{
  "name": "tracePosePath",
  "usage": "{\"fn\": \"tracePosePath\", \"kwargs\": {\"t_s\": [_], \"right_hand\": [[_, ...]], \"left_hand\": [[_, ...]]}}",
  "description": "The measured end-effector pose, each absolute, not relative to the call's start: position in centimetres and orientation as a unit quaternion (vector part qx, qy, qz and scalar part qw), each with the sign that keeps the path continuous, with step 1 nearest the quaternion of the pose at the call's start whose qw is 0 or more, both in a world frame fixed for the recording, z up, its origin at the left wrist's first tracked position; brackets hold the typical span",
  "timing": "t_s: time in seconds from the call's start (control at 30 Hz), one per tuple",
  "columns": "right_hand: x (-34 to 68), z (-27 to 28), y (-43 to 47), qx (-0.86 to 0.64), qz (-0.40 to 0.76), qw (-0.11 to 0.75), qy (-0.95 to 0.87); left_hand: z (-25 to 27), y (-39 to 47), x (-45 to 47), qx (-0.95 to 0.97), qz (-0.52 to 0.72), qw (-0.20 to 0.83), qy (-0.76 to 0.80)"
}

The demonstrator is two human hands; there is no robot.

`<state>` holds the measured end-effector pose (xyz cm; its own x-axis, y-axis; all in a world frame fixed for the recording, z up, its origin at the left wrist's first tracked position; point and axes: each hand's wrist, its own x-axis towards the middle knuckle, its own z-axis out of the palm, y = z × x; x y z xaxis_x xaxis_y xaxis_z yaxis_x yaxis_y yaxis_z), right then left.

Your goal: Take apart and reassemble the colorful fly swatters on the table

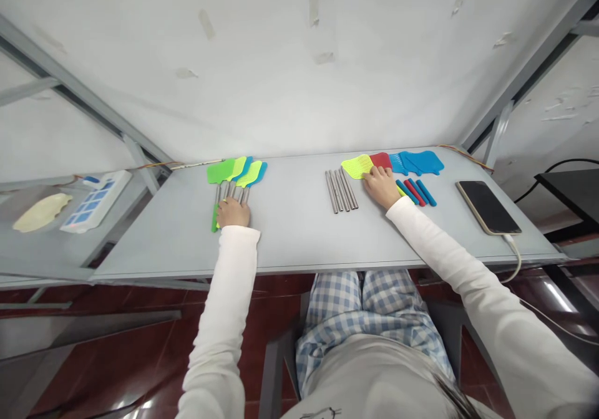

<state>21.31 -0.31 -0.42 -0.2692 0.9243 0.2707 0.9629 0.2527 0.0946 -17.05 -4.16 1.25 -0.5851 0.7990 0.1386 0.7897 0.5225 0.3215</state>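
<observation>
On the left of the table, several assembled fly swatters (220, 171) lie side by side, with green, yellow and blue heads and metal shafts. My left hand (233, 213) lies over their handles with its fingers curled round; how many it grips is hidden. To the right, my right hand (380, 186) has its bent fingers on the lower corner of a yellow fly swatter head (357, 166). A red head (379, 159) and several blue heads (423, 161) lie beside it. Several metal tubes (341, 191) lie left of this hand, and coloured handle grips (416, 192) lie right of it.
A phone (488, 207) with a white charging cable (515, 254) rests at the right end of the grey table (290, 219). A white wall stands behind. Left of the table, a white power strip (97, 201) lies on another surface. Metal frame posts flank both sides.
</observation>
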Motion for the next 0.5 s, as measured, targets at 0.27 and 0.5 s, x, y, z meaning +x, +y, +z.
{"fn": "tracePosePath", "kwargs": {"t_s": [0.27, 0.5], "right_hand": [[21.3, -0.9, -0.3, -0.562, -0.067, 0.172, -0.806], [19.4, -1.1, -0.9, -0.563, 0.037, 0.183, -0.805]], "left_hand": [[1.4, -1.9, -20.7, 0.467, 0.224, 0.177, 0.837], [3.0, -3.6, -17.4, 0.489, 0.329, 0.184, 0.787]]}}
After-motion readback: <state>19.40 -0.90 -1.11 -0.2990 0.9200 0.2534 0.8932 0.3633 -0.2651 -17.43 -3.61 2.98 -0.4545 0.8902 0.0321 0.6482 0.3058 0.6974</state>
